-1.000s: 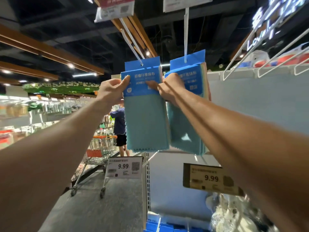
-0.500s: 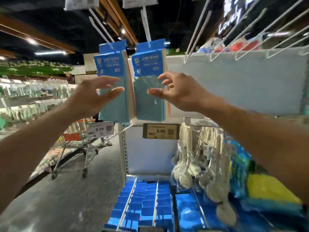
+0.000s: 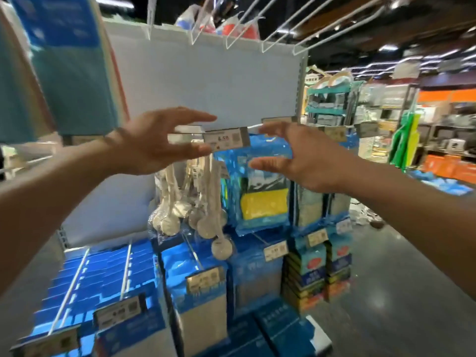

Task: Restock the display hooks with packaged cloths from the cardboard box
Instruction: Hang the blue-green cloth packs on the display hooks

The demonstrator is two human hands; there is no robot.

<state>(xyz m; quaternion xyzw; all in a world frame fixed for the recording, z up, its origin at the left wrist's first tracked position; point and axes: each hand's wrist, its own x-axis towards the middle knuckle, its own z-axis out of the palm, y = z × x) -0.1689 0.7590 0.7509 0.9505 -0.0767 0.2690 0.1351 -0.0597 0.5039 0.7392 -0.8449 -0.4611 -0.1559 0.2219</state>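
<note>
Packaged teal cloths (image 3: 72,81) with blue header cards hang at the upper left, blurred by motion. My left hand (image 3: 154,145) is held out in mid-air with fingers spread and nothing in it. My right hand (image 3: 291,158) floats beside it, also with straight fingers and nothing held. Both hands are in front of a price tag (image 3: 226,139) and apart from the cloths. Bare white wire hooks (image 3: 247,29) jut out along the top of the grey back panel (image 3: 206,81). No cardboard box is in view.
Below the hands hang white scrubbers (image 3: 190,210) and blue bags with a yellow sponge (image 3: 262,204). Lower hooks carry rows of blue packs (image 3: 103,274). Stacked boxed goods (image 3: 316,274) stand at the right end. An aisle floor (image 3: 399,292) and shelving (image 3: 443,119) lie to the right.
Both hands let go of the hung cloths and drew back from them. The view swung right and down, so the cloths slid to the upper left and the lower display came into view.
</note>
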